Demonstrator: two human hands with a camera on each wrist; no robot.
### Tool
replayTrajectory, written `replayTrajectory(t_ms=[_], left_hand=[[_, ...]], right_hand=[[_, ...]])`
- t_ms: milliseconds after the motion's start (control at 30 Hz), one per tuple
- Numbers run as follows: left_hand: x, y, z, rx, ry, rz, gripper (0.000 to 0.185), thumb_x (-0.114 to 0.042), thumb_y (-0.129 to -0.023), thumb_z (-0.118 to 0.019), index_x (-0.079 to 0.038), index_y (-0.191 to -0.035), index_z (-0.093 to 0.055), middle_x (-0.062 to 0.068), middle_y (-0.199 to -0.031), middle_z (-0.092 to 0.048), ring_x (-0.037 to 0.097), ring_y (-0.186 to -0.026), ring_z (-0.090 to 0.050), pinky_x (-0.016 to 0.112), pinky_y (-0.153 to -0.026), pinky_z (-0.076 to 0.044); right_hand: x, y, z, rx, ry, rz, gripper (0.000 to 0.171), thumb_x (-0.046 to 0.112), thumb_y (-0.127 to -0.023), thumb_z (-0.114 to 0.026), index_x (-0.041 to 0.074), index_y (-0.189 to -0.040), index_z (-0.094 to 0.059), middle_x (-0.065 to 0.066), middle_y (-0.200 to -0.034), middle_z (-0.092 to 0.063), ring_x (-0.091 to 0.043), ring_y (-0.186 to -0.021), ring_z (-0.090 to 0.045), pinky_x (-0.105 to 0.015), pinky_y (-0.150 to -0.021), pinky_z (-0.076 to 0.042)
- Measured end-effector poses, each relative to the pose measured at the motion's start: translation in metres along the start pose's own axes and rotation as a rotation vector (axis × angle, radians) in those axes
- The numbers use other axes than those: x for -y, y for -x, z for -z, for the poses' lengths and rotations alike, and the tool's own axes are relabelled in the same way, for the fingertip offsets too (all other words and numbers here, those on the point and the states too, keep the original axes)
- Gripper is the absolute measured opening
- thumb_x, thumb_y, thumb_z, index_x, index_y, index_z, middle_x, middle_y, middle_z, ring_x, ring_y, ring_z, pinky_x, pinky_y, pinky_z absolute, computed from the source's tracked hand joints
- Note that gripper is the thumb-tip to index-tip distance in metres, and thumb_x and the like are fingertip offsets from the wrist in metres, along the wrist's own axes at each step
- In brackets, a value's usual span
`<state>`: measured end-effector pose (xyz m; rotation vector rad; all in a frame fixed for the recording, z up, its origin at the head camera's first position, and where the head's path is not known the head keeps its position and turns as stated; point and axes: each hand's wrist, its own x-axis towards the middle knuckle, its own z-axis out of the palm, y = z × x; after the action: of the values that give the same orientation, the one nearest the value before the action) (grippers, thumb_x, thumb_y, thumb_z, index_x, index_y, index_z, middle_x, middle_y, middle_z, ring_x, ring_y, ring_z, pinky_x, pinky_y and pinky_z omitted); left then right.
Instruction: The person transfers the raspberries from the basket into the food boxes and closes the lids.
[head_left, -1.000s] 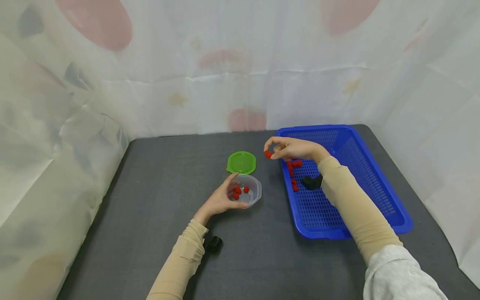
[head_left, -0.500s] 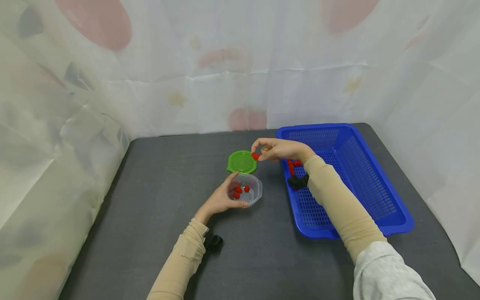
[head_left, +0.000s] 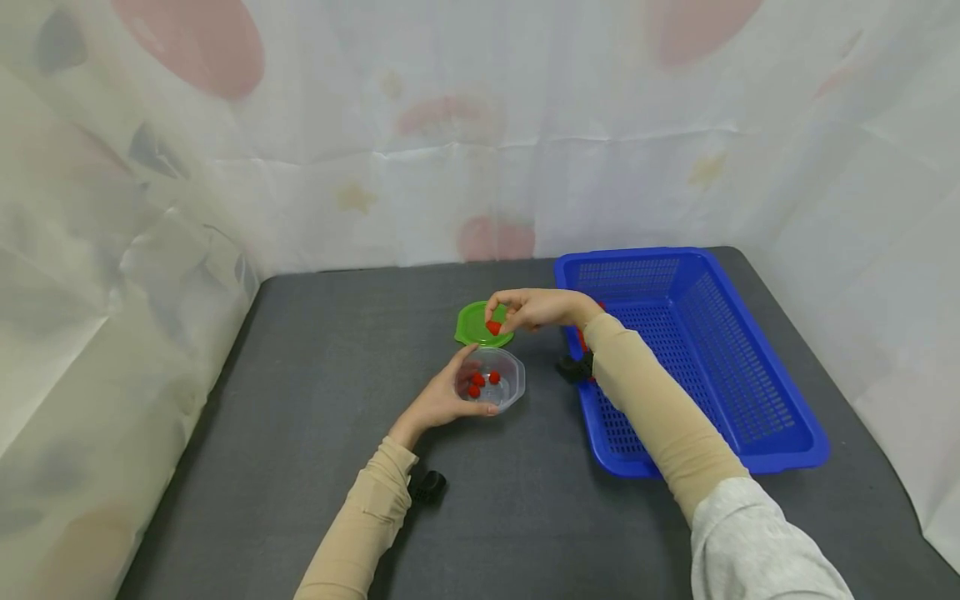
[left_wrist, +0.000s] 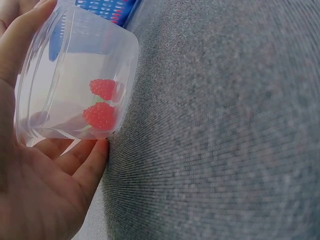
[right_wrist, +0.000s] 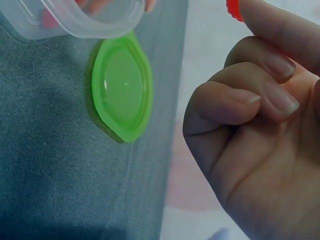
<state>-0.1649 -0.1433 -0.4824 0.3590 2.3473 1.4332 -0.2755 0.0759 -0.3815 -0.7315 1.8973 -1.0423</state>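
Small red raspberry-like berry [head_left: 492, 327] pinched in right hand [head_left: 534, 308] fingertips, held above flat green plastic lid [head_left: 482, 325], just beyond clear plastic cup [head_left: 493, 380]. Berry too small to tell its axis. Cup upright on dark grey cloth-covered table [head_left: 315, 400], holding three red berries; left hand [head_left: 441, 400] cups its near side. Blue perforated plastic basket [head_left: 750, 400] right. Pale patterned sheeting [head_left: 480, 125] behind.
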Motion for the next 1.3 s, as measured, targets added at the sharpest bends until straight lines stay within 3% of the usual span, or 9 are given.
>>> replayTrajectory(t_ms=[233, 367, 600, 1000, 1300], left_hand=[[-0.028, 0.013, 0.005, 0.046, 0.007, 0.006, 0.104, -0.027, -0.074, -0.079, -0.019, -0.151, -0.01, 0.016, -0.148, -0.034, 0.03, -0.137, -0.035, 0.045, -0.107, -0.036], [-0.02, 0.009, 0.004, 0.046, 0.007, -0.001, 0.105, -0.026, -0.074, -0.08, -0.018, -0.151, -0.009, 0.017, -0.148, -0.034, 0.03, -0.137, -0.035, 0.046, -0.107, -0.036], [0.003, 0.0, -0.001, 0.002, 0.003, -0.028, 0.106, -0.031, -0.072, -0.081, -0.029, -0.15, -0.01, 0.01, -0.147, -0.037, 0.025, -0.136, -0.037, 0.046, -0.106, -0.037], [0.004, 0.0, -0.002, -0.017, 0.001, -0.033, 0.107, -0.036, -0.069, -0.082, -0.027, -0.15, -0.012, 0.008, -0.145, -0.039, 0.023, -0.135, -0.04, 0.044, -0.104, -0.04], [0.005, -0.002, -0.002, -0.01, 0.004, -0.035, 0.107, -0.037, -0.069, -0.081, -0.027, -0.15, -0.011, 0.008, -0.146, -0.038, 0.022, -0.135, -0.04, 0.043, -0.105, -0.039]], right_hand=[[-0.006, -0.012, -0.007, 0.047, 0.017, -0.037, 0.029, 0.013, -0.092, -0.056, 0.012, -0.12, -0.049, 0.002, -0.06, -0.038, -0.012, -0.049, -0.025, -0.026, -0.054, -0.029], [-0.008, -0.016, -0.01, 0.071, 0.046, -0.072, 0.026, 0.012, -0.092, -0.056, 0.014, -0.117, -0.051, 0.003, -0.058, -0.037, -0.012, -0.048, -0.025, -0.027, -0.054, -0.029], [-0.013, -0.023, -0.012, 0.113, 0.133, -0.121, 0.032, 0.012, -0.092, -0.056, 0.012, -0.123, -0.052, 0.005, -0.056, -0.036, -0.01, -0.045, -0.025, -0.028, -0.052, -0.028], [-0.019, -0.029, -0.015, 0.153, 0.203, -0.185, 0.032, 0.009, -0.089, -0.056, 0.012, -0.121, -0.055, 0.007, -0.055, -0.035, -0.008, -0.042, -0.023, -0.026, -0.048, -0.028], [-0.021, -0.031, -0.016, 0.184, 0.225, -0.204, 0.03, 0.005, -0.088, -0.056, 0.014, -0.116, -0.058, 0.005, -0.063, -0.042, -0.008, -0.044, -0.025, -0.024, -0.048, -0.029]])
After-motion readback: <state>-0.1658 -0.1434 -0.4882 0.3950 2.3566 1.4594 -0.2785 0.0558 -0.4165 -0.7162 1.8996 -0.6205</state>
